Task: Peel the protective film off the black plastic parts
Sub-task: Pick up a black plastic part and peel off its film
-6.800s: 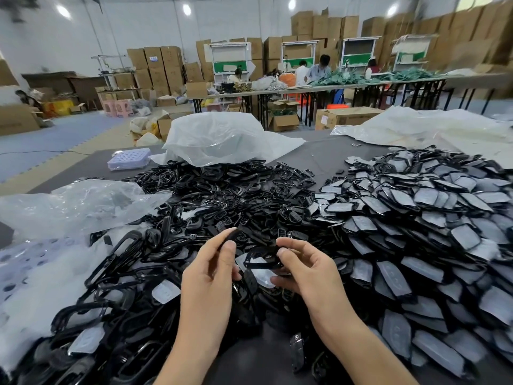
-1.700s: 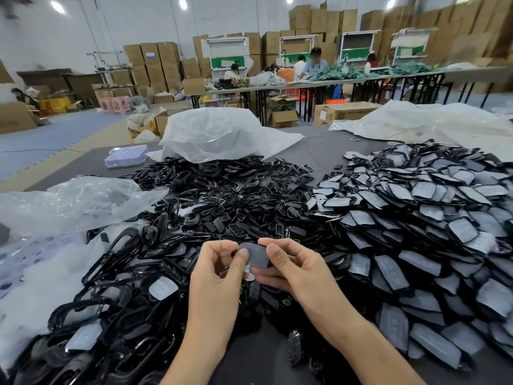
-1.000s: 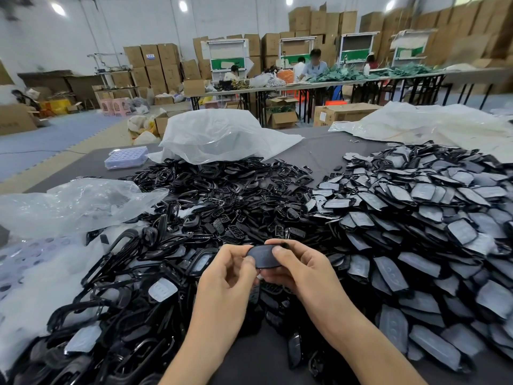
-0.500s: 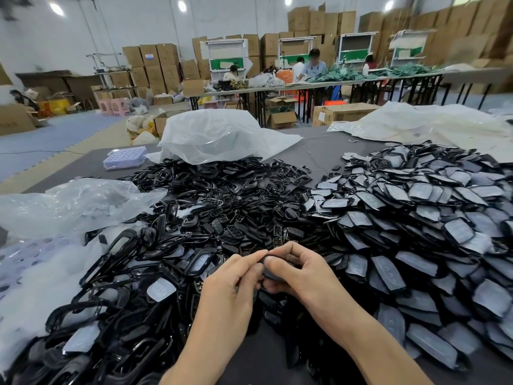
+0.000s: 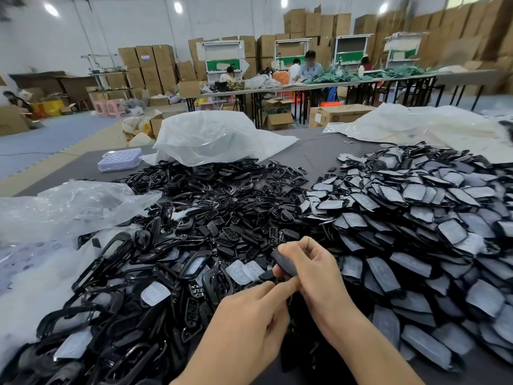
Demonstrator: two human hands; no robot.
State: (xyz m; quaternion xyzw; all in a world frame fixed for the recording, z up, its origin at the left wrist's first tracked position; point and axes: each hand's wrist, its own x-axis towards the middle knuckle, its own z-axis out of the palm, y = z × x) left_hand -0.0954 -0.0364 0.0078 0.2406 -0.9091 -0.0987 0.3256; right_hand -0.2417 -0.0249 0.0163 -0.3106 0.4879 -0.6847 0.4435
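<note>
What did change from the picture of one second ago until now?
The right hand has turned the black part from flat to steeply tilted and grips it. The left hand has dropped to its lower end. The piles of parts and plastic bags stayed.

1. On the table [image 5: 313, 154], frames pile [image 5: 194, 218] left and centre, covers pile [image 5: 416, 218] right.
2. Bag [image 5: 216, 137] behind the frames; tray [image 5: 119, 159] left of it.
3. Left hand [image 5: 249, 323] and right hand [image 5: 313, 273] before both piles, part [image 5: 284, 263] between them.

Bright overhead ceiling lamps [image 5: 178, 7]; wide-angle bending, blurred edges.
</note>
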